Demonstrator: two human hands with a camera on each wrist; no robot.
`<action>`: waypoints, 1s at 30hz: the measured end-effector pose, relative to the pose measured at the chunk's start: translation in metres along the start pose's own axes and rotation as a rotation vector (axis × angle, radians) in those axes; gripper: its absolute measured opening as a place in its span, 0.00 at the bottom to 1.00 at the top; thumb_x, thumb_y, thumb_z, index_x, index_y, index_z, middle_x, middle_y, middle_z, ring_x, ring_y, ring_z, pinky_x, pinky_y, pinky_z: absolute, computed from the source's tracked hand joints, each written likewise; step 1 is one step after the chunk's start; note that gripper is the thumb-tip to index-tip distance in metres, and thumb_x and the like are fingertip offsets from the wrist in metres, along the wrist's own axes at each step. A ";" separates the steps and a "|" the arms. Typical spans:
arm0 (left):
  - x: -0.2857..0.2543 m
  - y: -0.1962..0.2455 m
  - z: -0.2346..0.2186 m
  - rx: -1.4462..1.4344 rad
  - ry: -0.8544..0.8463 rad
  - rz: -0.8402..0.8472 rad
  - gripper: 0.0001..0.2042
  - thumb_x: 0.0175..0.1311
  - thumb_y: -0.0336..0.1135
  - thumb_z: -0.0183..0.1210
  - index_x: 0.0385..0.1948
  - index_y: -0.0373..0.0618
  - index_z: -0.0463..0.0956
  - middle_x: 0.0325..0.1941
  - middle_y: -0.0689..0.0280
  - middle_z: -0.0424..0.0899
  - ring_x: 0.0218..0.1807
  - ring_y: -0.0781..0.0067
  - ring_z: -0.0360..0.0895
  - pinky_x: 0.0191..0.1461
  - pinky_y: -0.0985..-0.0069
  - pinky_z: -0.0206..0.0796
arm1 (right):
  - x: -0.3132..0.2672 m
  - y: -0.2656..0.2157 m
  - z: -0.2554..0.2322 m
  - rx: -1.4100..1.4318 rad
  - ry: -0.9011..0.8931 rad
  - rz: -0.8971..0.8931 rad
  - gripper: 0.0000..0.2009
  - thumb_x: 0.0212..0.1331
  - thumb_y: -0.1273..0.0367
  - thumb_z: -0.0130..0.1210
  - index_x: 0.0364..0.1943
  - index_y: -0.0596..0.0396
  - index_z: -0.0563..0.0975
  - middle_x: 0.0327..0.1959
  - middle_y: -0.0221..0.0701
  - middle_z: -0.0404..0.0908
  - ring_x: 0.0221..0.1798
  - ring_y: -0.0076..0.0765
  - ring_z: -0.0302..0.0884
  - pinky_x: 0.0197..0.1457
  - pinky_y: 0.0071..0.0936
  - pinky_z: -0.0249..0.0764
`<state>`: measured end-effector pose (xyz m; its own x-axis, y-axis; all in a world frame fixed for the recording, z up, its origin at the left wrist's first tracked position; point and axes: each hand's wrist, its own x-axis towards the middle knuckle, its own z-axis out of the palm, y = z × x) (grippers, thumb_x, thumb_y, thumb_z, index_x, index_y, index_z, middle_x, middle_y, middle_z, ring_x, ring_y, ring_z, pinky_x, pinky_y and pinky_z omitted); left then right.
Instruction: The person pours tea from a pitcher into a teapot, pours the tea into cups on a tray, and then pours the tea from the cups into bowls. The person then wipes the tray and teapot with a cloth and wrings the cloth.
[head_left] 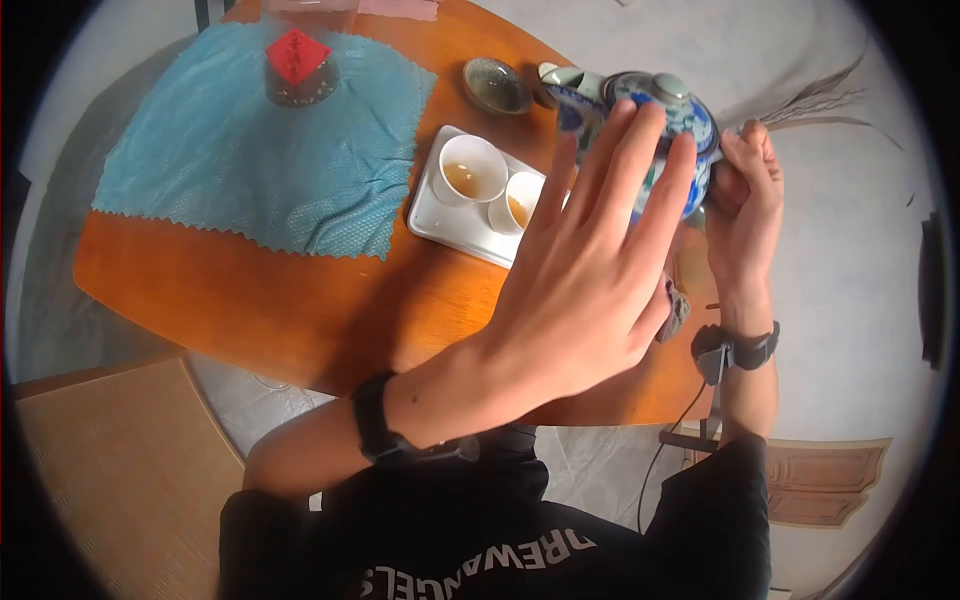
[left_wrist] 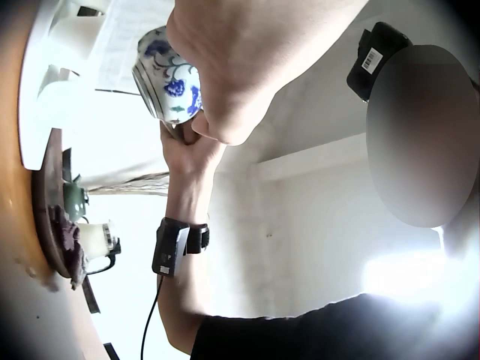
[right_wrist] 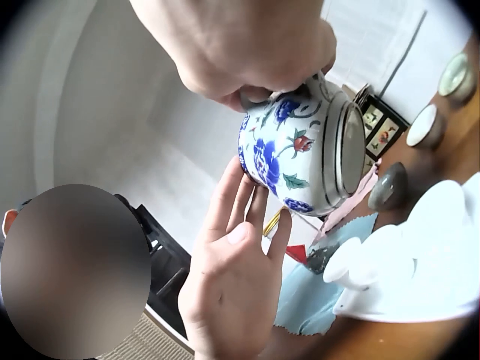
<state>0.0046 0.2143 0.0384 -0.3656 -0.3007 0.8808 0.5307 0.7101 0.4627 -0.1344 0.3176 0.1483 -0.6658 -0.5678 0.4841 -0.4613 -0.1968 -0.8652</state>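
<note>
I see glare bleaching the left wrist view, shadow crossing the orange-brown wooden table [head_left: 270, 300], dark corners everywhere.

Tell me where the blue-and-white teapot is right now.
In the head view, the blue-and-white teapot is at upper right, its handle gripped by the right hand, right of the white tray and partly hidden behind the left hand.

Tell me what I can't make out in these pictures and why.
Head view: the right side of one cup and of the tray, hidden by the left hand.
Head view: the writing on the red label, too small and blurred.
Head view: the top of the clear container, cut off by the upper edge.
Right wrist view: much of the handle of the teapot, covered by the right hand.
</note>
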 end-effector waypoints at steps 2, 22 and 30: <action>0.011 -0.009 0.010 0.020 0.015 -0.021 0.38 0.53 0.28 0.64 0.69 0.27 0.59 0.74 0.37 0.55 0.77 0.32 0.55 0.76 0.38 0.51 | 0.017 0.003 -0.002 -0.036 -0.005 -0.054 0.18 0.63 0.77 0.60 0.24 0.41 0.63 0.19 0.11 0.60 0.19 0.08 0.47 0.22 0.17 0.42; 0.025 -0.076 0.034 0.062 -0.115 -0.331 0.45 0.60 0.35 0.62 0.73 0.20 0.43 0.78 0.28 0.42 0.80 0.29 0.44 0.83 0.51 0.44 | 0.101 0.050 0.029 -0.484 -0.219 -0.073 0.18 0.60 0.75 0.64 0.23 0.44 0.64 0.19 0.14 0.66 0.22 0.08 0.54 0.24 0.17 0.46; 0.043 -0.080 0.052 0.182 -0.038 -0.156 0.49 0.53 0.35 0.69 0.73 0.22 0.46 0.76 0.26 0.43 0.80 0.27 0.41 0.82 0.46 0.44 | 0.099 0.068 0.010 -0.143 0.025 0.021 0.18 0.59 0.77 0.63 0.22 0.42 0.64 0.19 0.13 0.63 0.22 0.10 0.52 0.25 0.18 0.46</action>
<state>-0.0937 0.1776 0.0341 -0.4626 -0.3940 0.7942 0.3206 0.7609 0.5642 -0.2261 0.2402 0.1360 -0.6899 -0.5498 0.4709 -0.5246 -0.0685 -0.8486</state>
